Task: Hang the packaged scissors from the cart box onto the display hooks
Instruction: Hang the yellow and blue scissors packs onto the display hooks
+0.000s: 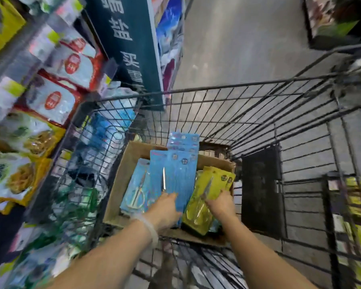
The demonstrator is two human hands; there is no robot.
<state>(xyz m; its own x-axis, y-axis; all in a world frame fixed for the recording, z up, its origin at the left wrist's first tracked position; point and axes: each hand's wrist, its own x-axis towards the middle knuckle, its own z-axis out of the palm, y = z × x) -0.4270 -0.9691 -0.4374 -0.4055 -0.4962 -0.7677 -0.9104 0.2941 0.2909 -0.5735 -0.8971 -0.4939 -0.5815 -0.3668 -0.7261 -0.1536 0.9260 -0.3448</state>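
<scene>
While fingers [172, 196] of the left hand [165, 211] are laid flat and together on a blue scissors pack [175, 180], the right hand [221, 205] is closed, thumb over fingers, on a yellow scissors pack [202, 203]. Both packs are stood slanted in a cardboard box [121, 180], among further blue cards. The box is carried in a wire cart [258, 113], beside stocked shelves [40, 90].

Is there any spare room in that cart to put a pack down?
Yes: the cart floor right of the cardboard box looks bare. The box itself is crowded with blue packs and yellow packs, both hands among them.
</scene>
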